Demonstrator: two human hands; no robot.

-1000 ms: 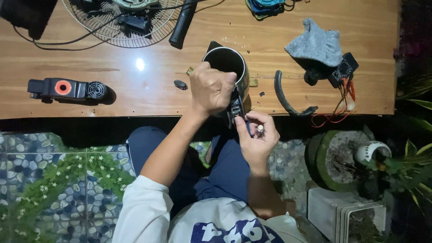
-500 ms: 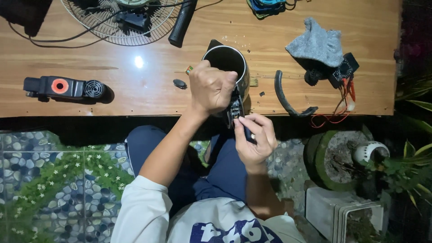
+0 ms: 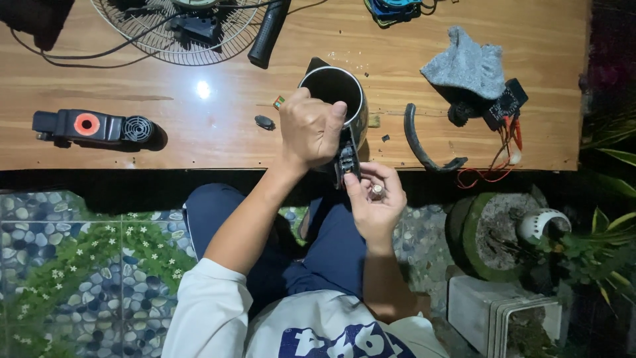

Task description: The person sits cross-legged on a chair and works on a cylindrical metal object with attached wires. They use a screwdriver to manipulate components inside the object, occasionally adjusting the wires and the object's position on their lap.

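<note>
The left hand point(image 3: 311, 129) grips the metal kettle point(image 3: 338, 99) tight at its rim; at five o'clock, the right hand point(image 3: 374, 199) pinches the black handle part point(image 3: 347, 162); it looks half fixed; a curved black piece point(image 3: 424, 142) waits at three o'clock.

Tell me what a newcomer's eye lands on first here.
First, the two hands at the wooden table edge: the left hand clasps a steel kettle by its rim, the right hand fingers a small black part at its side. Next, the grey cloth at far right and the fan guard at top left.
</note>
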